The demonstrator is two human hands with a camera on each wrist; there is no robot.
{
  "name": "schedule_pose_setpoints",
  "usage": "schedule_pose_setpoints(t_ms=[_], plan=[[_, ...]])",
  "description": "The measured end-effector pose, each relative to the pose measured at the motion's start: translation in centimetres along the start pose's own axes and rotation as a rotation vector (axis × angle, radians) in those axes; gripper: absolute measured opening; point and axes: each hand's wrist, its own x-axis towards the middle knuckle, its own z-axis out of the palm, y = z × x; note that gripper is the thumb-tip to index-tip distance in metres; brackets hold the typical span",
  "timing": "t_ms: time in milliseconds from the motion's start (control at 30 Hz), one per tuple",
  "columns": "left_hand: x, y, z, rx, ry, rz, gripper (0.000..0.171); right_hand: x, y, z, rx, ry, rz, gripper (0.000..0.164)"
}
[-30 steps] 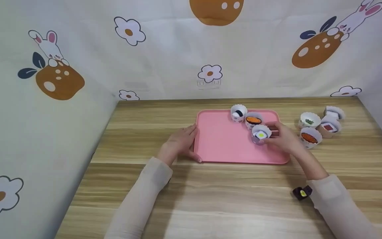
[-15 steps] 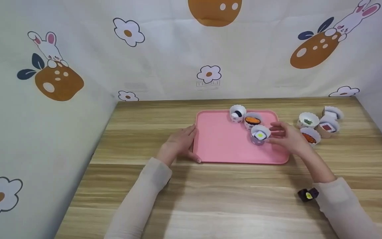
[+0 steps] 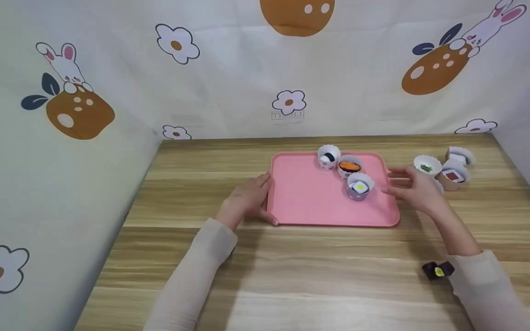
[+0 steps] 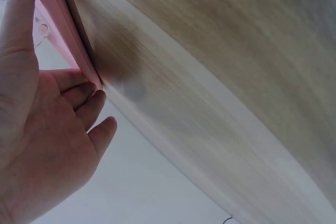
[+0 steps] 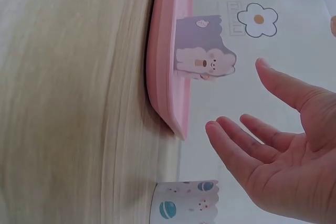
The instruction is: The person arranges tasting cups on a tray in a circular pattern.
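Observation:
A pink tray lies on the table, with my left hand at its left edge, fingers along the side and thumb at the front corner. In the left wrist view, the fingertips touch the tray's rim. Three paper cups stand on the tray: one with a white and black rice piece, one with an orange-topped sushi piece, and a purple-grey cup holding a white roll with a yellow-green centre. My right hand hovers empty by the tray's right edge, fingers spread from the thumb.
Right of the tray stands a cluster of paper cups, including a white one with a green filling and a brown one with a red-topped piece. Dark sushi rolls lie beside the right sleeve. A printed cloth wall closes off the back.
My right hand has let go of the purple-grey cup on the tray and moved right, toward the other cups. The left hand keeps its place at the tray's edge.

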Motion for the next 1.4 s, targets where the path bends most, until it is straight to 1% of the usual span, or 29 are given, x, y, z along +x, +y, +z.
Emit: schedule_pose_setpoints(t_ms=[100,300,567,767,967,1067,1233,1333,1400], plan=[[0.0,0.0,0.1,-0.014,0.006,0.002,0.127,-0.2,0.3,-0.4,0.009,0.029,-0.011,0.068],[-0.1,0.0,0.0,-0.062,-0.007,-0.02,0.128,-0.5,0.7,-1.2,0.002,0.07,-0.019,0.065],[-0.2,0.1,0.0,-0.056,-0.011,-0.018,0.126,-1.0,1.4,-2.3,-0.029,0.126,-0.037,0.062],[-0.1,0.0,0.0,-0.053,-0.011,-0.018,0.127,-1.6,1.7,-3.0,0.017,0.14,-0.027,0.063],[-0.1,0.0,0.0,-0.03,0.0,-0.013,0.128,-2.0,2.2,-3.8,0.065,0.164,-0.044,0.062],[0.0,0.0,0.0,-0.009,0.002,-0.014,0.129,-2.3,2.4,-4.1,0.054,0.175,-0.028,0.064],[0.0,0.0,0.0,-0.016,-0.003,-0.015,0.128,-2.7,2.7,-4.6,0.038,0.179,0.018,0.068],[-0.1,0.1,0.0,-0.024,-0.004,-0.013,0.128,-2.8,3.0,-4.9,0.043,0.187,0.025,0.07],[-0.1,0.1,-0.1,-0.032,0.0,-0.01,0.128,-2.9,3.1,-5.1,0.045,0.203,0.017,0.068]])
